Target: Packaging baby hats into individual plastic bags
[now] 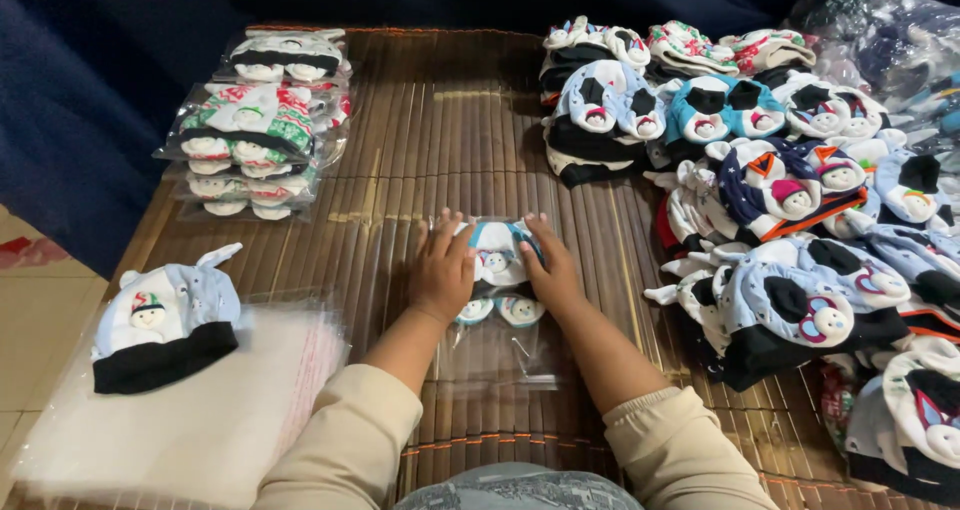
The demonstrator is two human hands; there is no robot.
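Brown bamboo mat (440,120) on the floor, dark blue cloth behind. Left hand (442,270) and right hand (550,268) both flat, fingers spread out, pressing down on a baby set in a clear bag (497,300). Not gripping anything, just pushing from the two sides. Bag right in the middle of the mat, close to the body, open end toward the sleeves.

Probably very light and soft, easy to squash. Plastic likely thin, crinkly and slippery, so best held by the edges or pressed flat on top. Not likely to break.

Inside the bag: a small hat in white and blue, a tiny snowman face on it, and two little round mittens below.

To the left, a stack of filled bags (255,130) at the far edge of the mat. Nearer, a pile of empty clear bags (200,420) with one loose hat (165,320) on top, light blue with a black band and a snowman. To the right, a big heap of loose hats (790,190) in blue, white, black and red, well apart from the hands.
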